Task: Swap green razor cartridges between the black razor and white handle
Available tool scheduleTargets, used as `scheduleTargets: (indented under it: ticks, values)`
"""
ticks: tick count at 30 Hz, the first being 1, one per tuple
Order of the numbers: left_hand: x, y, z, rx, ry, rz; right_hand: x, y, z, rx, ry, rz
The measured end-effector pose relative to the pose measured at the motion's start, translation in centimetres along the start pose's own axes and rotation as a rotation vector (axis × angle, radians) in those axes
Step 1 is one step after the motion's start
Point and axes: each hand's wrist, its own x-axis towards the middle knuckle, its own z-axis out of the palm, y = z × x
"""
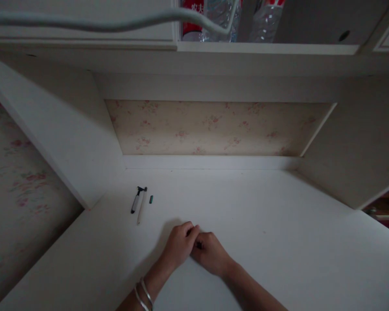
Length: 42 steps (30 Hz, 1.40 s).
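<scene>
My left hand [179, 245] and my right hand [210, 254] rest together on the white desk top [278, 242], fingers curled and touching each other. Something small and dark shows between the fingertips, too small to name. Two thin bangles circle my left wrist. Up and to the left of the hands lie a black-and-white pen body [136, 200], a thin pale refill stick [140, 209] and a small dark cap-like piece [151, 199], all loose on the desk and apart from the hands.
A white side panel [61, 129] walls the desk on the left, another on the right. Floral wallpaper [210, 127] backs the recess. On the shelf above stand clear plastic bottles [266, 21]. A grey cable [110, 23] crosses the top.
</scene>
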Motion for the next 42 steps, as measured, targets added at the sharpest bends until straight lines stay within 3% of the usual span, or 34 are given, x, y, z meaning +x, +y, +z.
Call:
scheduleTargets:
  ticks: [42]
  values:
    - [0.17, -0.21, 0.19, 0.016, 0.006, 0.014, -0.11, 0.04, 0.02, -0.063, -0.023, 0.001]
